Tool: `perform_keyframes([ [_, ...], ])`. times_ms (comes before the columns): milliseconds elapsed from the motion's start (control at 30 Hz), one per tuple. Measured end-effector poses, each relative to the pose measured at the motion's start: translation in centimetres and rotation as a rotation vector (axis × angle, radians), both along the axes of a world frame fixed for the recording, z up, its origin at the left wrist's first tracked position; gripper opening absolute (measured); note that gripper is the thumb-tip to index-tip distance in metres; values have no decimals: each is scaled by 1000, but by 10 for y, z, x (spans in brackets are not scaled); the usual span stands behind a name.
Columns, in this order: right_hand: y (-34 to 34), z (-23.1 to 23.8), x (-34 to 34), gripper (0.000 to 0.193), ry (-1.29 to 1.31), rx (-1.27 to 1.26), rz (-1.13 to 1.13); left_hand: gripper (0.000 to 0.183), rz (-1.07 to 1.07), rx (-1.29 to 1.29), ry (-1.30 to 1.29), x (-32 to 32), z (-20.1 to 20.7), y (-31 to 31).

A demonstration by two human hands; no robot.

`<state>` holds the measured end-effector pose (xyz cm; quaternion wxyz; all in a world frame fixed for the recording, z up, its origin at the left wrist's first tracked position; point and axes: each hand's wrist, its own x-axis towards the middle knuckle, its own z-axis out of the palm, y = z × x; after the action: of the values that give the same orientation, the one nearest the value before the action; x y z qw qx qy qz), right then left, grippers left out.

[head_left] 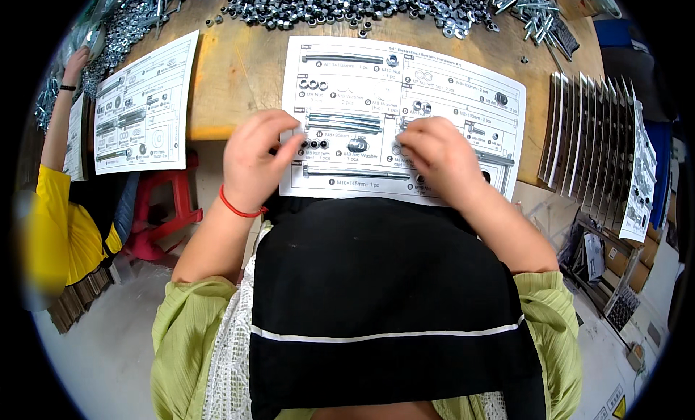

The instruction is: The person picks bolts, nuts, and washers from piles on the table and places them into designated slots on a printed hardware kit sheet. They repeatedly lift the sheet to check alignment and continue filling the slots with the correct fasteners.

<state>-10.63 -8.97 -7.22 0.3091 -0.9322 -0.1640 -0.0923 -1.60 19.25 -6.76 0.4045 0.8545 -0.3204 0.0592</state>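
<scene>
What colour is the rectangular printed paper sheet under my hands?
That paper sheet is white with dark print: head view.

Wood tbl (235,76) has nuts (347,5) & bolts (532,13) heaped far side, printed sheets (394,98) nr front.

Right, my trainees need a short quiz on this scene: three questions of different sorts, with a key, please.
1. Which of the person's wrists wears the red band?
a) left
b) right
c) both

2. True or false: the left hand and the right hand are touching each other.

3. Fill the gap: seen from the person, the heap of nuts lies on the ____ side (near or far) of the printed sheet at the hands.

Key
1: a
2: False; there is a gap between them, over the sheet.
3: far
</scene>
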Motion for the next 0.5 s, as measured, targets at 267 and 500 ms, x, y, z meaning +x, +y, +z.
perform_keyframes([
  [267,8,-7,-14,24,11,-76,-7,11,152,-105,-68,26,-28,15],
  [500,-36,15,67,20,-38,-289,-259,8,327,-147,-82,50,-41,25],
])
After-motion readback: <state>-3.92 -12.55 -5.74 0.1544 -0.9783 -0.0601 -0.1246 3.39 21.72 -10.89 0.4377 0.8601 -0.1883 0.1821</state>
